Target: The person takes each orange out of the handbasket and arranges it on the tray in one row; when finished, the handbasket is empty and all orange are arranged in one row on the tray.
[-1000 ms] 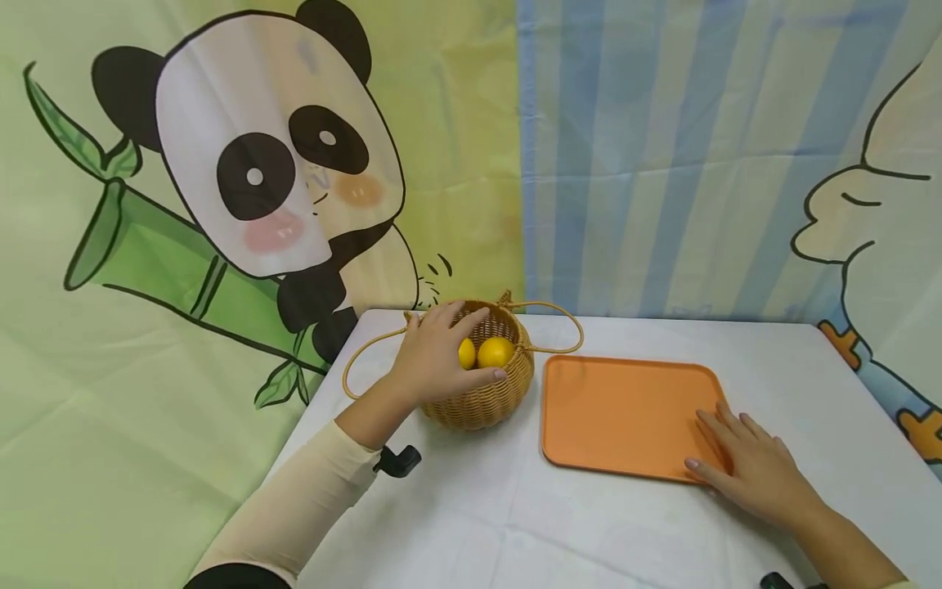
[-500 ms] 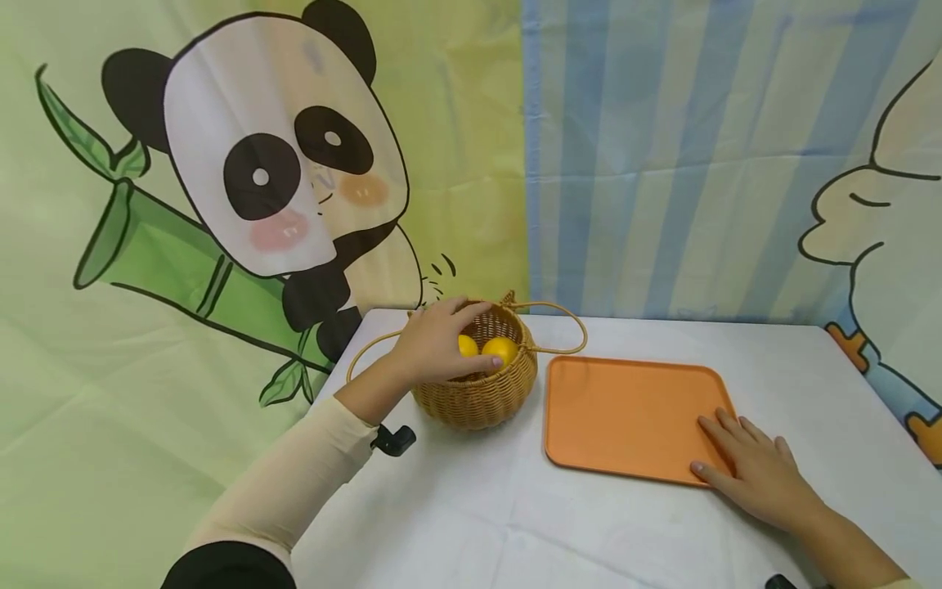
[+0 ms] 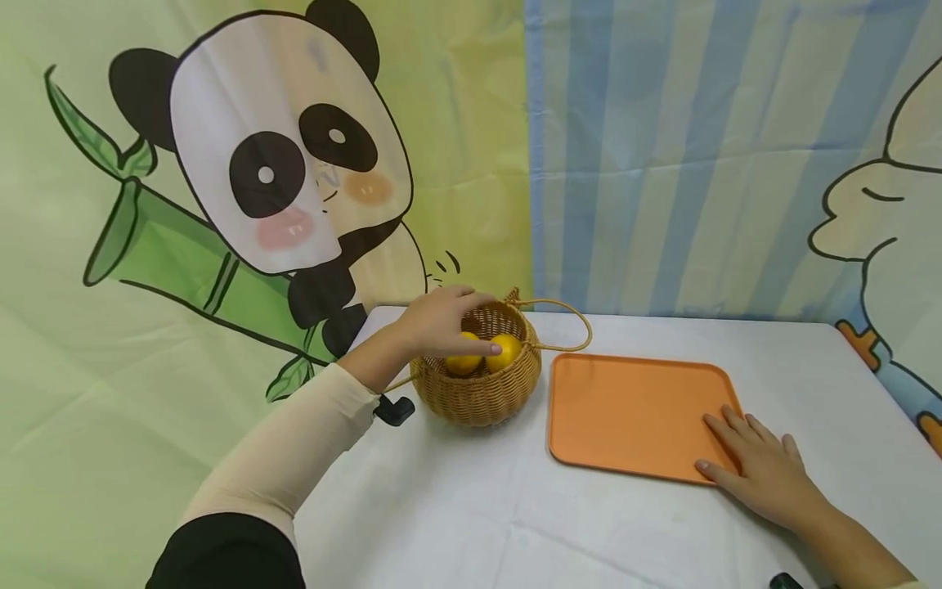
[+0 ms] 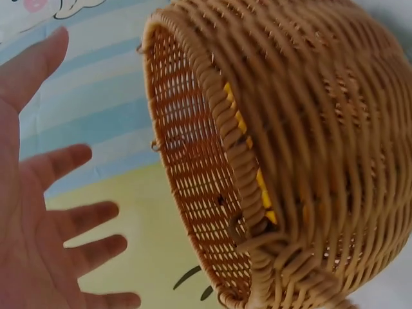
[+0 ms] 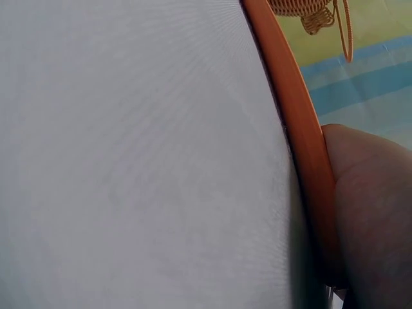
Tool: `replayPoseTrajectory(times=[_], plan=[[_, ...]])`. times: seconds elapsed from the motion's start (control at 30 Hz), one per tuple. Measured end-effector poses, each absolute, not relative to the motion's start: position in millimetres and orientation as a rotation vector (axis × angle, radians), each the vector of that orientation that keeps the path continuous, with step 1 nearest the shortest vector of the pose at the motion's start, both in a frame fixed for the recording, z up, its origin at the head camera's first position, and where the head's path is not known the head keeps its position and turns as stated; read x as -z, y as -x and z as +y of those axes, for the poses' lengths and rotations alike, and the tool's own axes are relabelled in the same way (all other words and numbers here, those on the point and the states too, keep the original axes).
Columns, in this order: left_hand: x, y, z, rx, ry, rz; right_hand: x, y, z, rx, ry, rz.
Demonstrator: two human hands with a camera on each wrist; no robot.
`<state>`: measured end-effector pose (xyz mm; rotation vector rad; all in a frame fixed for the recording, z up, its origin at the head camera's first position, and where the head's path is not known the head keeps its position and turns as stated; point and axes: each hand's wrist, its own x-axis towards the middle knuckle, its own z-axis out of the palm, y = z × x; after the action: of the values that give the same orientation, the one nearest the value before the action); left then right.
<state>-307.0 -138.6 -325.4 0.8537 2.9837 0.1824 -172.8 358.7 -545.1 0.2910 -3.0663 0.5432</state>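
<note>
A round wicker basket point(image 3: 478, 405) stands on the left part of the table, with two round yellow fruits point(image 3: 504, 353) inside. Over its mouth hovers my left hand point(image 3: 440, 324), thumb held out above the fruits. In the left wrist view, spread fingers point(image 4: 90, 219) stand apart from the basket rim point(image 4: 225, 122), and the palm holds nothing. To the right of the basket an orange tray point(image 3: 633, 417) lies flat. My right hand point(image 3: 765, 470) rests on its right end with straight fingers; the right wrist view has the thumb point(image 5: 380, 199) against the tray's edge point(image 5: 299, 122).
A white cloth covers the table point(image 3: 478, 523). Behind it hangs a printed curtain with a panda point(image 3: 287, 188) and blue stripes. One looped basket handle point(image 3: 562, 307) reaches out to the right; the other lies partly behind my left forearm.
My left hand has lifted slightly over the basket, baring more of the yellow fruits. The left handle is now mostly hidden. My right hand stays on the tray while the head view shifts slightly.
</note>
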Motion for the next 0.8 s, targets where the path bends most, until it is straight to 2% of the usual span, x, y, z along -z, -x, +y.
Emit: replayPoseTrajectory(times=[0.53,0.8], plan=[[314,347,-143,-0.261,-0.933,2.757,544,171,360,-0.576,-0.300,-3.062],[321,363,-142,-0.318,-0.925,2.614,544,172,359,-0.564,-0.272,-3.077]])
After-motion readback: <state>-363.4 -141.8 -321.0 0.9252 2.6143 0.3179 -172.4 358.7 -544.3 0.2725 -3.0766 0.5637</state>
